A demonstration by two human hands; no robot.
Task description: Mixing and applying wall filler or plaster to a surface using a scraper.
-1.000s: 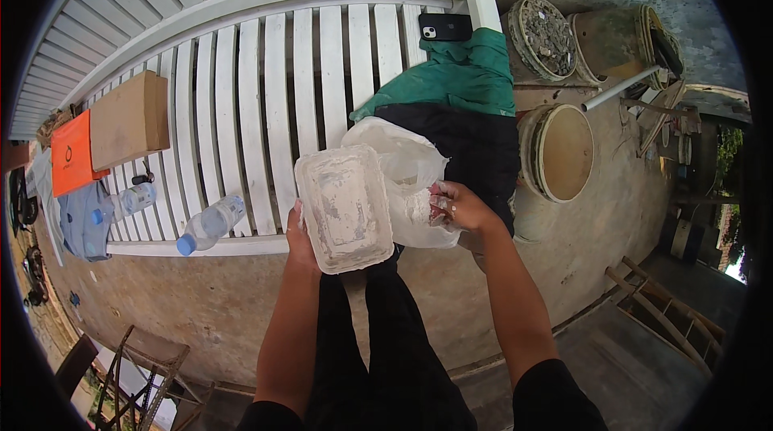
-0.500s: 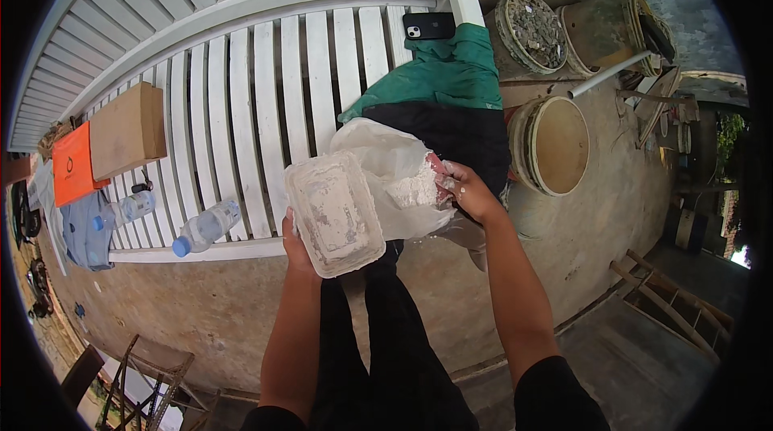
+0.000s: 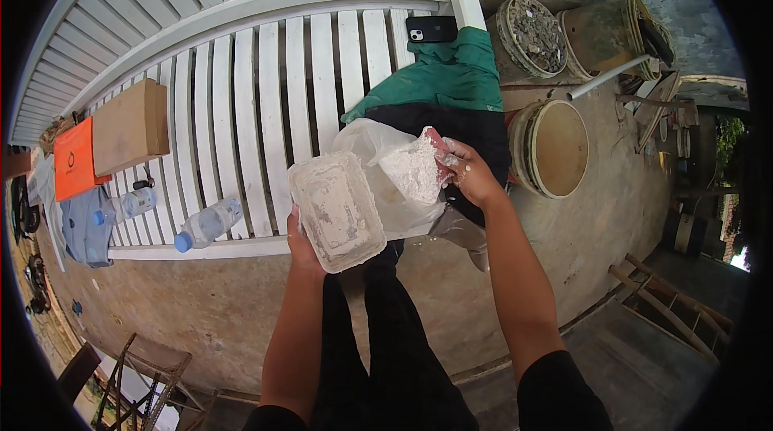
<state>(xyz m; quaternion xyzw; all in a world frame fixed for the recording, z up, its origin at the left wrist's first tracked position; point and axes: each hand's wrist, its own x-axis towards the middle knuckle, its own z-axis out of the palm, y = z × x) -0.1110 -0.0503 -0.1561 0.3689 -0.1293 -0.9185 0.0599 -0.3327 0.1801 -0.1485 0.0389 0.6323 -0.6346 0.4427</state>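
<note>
My left hand point(image 3: 303, 239) grips a plastic tub point(image 3: 338, 209) by its left side; pale dried residue coats the tub's inside. Just right of the tub, my right hand point(image 3: 469, 173), dusted white, pinches a pinkish-red scraper or scoop point(image 3: 435, 143) carrying a heap of white powder point(image 3: 407, 167). The powder is over a translucent plastic bag point(image 3: 364, 133), which lies open at the bench's front edge on dark cloth point(image 3: 483, 129). Green cloth point(image 3: 435, 76) lies behind it, with a black phone point(image 3: 432, 29) at its back edge.
The white slatted bench point(image 3: 266, 109) bears a cardboard box point(image 3: 129, 126), an orange packet point(image 3: 74, 161) and two water bottles point(image 3: 205, 223). Several buckets point(image 3: 547, 149) and a pipe point(image 3: 609, 76) stand or lie right. Wooden frames point(image 3: 660, 302) are lower right; concrete floor point(image 3: 217, 302) lies below.
My right hand and the scoop have risen out of the bag, bringing the powder toward the tub. The tub shifted slightly down and left, then a little back up.
</note>
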